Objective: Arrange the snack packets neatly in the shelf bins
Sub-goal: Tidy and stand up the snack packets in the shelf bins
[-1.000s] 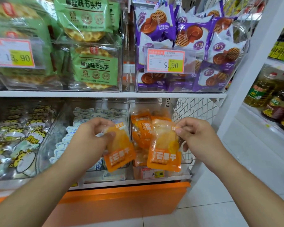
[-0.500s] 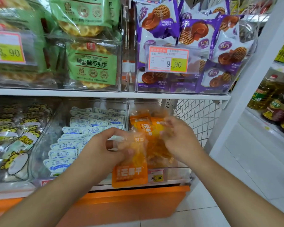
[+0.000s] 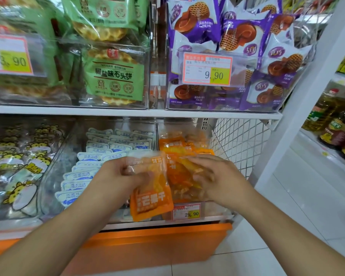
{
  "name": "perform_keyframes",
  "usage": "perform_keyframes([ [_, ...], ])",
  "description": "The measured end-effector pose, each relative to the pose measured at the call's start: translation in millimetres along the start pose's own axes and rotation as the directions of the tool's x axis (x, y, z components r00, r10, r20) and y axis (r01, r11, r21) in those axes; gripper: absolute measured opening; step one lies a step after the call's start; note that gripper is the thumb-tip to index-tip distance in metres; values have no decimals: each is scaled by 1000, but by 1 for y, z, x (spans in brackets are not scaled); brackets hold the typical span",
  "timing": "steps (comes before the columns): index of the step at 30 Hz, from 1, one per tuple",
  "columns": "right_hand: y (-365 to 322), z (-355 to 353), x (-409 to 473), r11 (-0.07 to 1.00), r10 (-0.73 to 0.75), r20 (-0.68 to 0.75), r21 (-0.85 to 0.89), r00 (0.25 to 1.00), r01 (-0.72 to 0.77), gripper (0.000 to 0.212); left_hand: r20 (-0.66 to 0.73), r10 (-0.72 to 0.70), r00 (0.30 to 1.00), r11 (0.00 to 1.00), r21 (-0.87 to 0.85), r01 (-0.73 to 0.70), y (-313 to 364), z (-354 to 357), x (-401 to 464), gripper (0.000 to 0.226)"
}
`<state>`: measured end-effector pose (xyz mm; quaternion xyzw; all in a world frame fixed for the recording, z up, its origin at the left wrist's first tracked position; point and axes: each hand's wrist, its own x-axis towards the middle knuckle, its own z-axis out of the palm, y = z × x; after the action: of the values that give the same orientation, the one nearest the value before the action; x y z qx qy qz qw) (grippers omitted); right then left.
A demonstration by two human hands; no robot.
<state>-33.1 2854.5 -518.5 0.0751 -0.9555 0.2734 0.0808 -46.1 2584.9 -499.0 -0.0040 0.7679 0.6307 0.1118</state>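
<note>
Price tag (image 3: pixel 186 212) reads, seemingly, 29.90.

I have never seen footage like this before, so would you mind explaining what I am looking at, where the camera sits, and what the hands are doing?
There is no machine here. The single view comes from a camera worn on a person's head, looking forward and down at their own two bare hands in front of a shop shelf.

The left hand pinches an orange snack packet near its top, so it hangs in front of the shelf edge. The right hand rests on the orange packets in the lower right bin; blur hides whether it grips one.

Beside that bin is a clear bin of blue-and-white packets, and further left yellow cartoon packets. On the shelf above are green waffle biscuit packs and purple packets. Bottles of oil stand on the far right.
</note>
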Motion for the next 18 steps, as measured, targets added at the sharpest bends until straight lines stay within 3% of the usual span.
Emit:
perform_keyframes([
  [4,-11,-15,-9,995,36,-192,97,981,-17,25,-8,17,1000,1000,8,-17,1,-2,-4,11],
  [8,-29,-24,-15,919,189,-234,385,954,-88,14,-18,37,999,999,3,-37,4,-2,-7,9],
  [13,-30,-30,-15,694,265,-91,709,960,-125,14,-111,119,987,993,17,-118,6,-6,-6,11],
  [16,-30,-35,-15,425,244,5,898,970,-112,33,-135,128,983,992,24,-126,5,-11,-4,12],
  [17,-30,-35,-15,416,245,14,902,970,-118,33,-137,126,982,992,26,-124,4,-12,-4,11],
  [18,-32,-33,-14,483,260,2,865,966,-132,26,-138,123,983,992,31,-120,4,-12,-4,11],
])
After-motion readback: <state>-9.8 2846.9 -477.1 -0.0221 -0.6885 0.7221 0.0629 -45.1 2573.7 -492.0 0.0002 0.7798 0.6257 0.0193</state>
